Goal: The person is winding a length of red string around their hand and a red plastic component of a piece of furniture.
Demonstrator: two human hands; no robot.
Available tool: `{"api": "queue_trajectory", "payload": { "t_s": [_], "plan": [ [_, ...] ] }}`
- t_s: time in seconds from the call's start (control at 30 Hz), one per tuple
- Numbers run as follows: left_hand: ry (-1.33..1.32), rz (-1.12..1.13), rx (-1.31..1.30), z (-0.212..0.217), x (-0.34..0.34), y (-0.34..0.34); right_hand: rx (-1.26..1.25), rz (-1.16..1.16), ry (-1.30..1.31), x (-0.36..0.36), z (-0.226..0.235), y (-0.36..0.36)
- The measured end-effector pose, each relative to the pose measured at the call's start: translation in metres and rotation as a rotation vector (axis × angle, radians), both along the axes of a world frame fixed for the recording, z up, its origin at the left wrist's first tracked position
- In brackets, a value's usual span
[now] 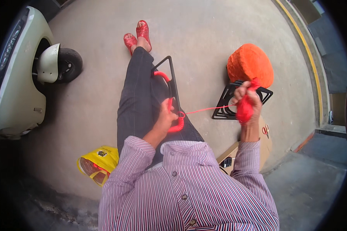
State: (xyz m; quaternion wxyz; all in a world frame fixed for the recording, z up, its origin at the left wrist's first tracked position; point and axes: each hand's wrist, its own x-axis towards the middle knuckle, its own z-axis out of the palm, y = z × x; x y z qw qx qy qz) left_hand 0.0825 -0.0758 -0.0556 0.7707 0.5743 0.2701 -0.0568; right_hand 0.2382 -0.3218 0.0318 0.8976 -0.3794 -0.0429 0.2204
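Observation:
Across my lap rests a black metal frame (175,85) with a curved part wrapped in red cord (177,127). My left hand (165,118) is closed around the wrapped part, near where a loop of the cord stands out. From that loop a thin red strand (208,110) runs taut to the right. Raised on the right, my right hand (247,101) grips a loose red bundle of cord (244,109), slightly blurred by motion. Beneath and behind that hand, more black metal frames (221,107) lie on the floor.
An orange plush-covered stool (250,64) stands beyond the frames. Red-handled scissors (265,130) and a black device (227,162) lie on a brown board (263,151) at my right. A yellow bag (107,157) with red contents sits at my left. A white vehicle (23,77) is parked far left.

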Motion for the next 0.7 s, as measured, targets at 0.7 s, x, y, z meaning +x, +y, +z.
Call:
{"api": "queue_trajectory", "payload": {
  "t_s": [0.7],
  "plan": [
    [-0.241, -0.074, 0.845, 0.024, -0.003, -0.018, -0.319, 0.479, 0.056, -0.075, 0.024, 0.077]
  ]
}}
